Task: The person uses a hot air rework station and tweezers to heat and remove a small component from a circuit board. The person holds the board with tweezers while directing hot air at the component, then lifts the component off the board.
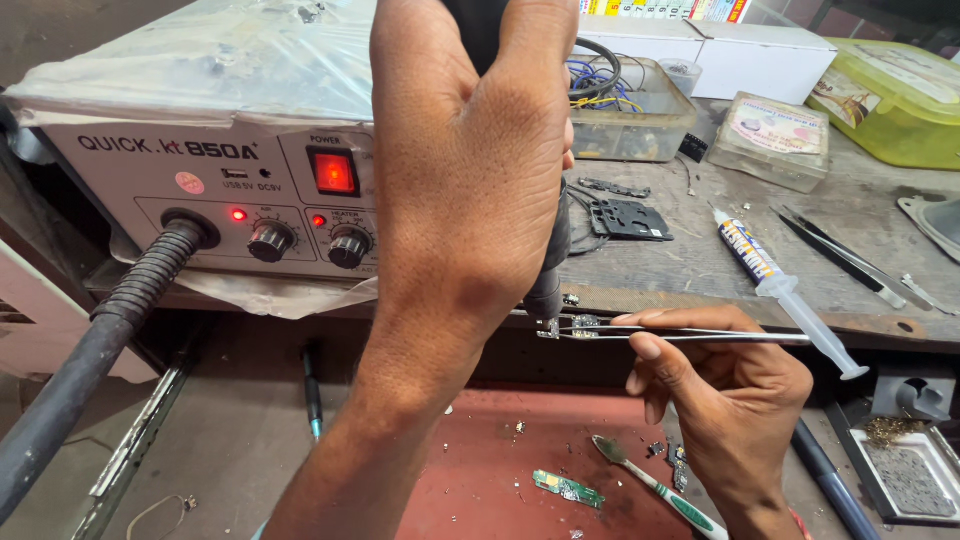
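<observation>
**Desk:** What does the head view show?

**Photographer:** A repair counter, seen from above. The left hand is wrapped shut around a dark hot-air handpiece, nozzle pointing down. The right hand pinches steel tweezers between thumb and fingers.

**Desk:** And the part being worked?

**Photographer:** A tiny board sits clamped at the tweezers' tips, just below and right of the nozzle, close but I cannot tell if they touch. The tweezers' long axis runs level, left to right, tips toward the nozzle. The left hand stands above the board; the right hand lies to its right, along the shaft and nearer in grip.

**Desk:** Around the board?

**Photographer:** Left of it, a grey heat station with a lit red switch, two knobs and a ribbed hose. Right of it, a syringe. Below it, a red mat with a green board scrap and a toothbrush. Behind it, a clear tray of wires.
</observation>
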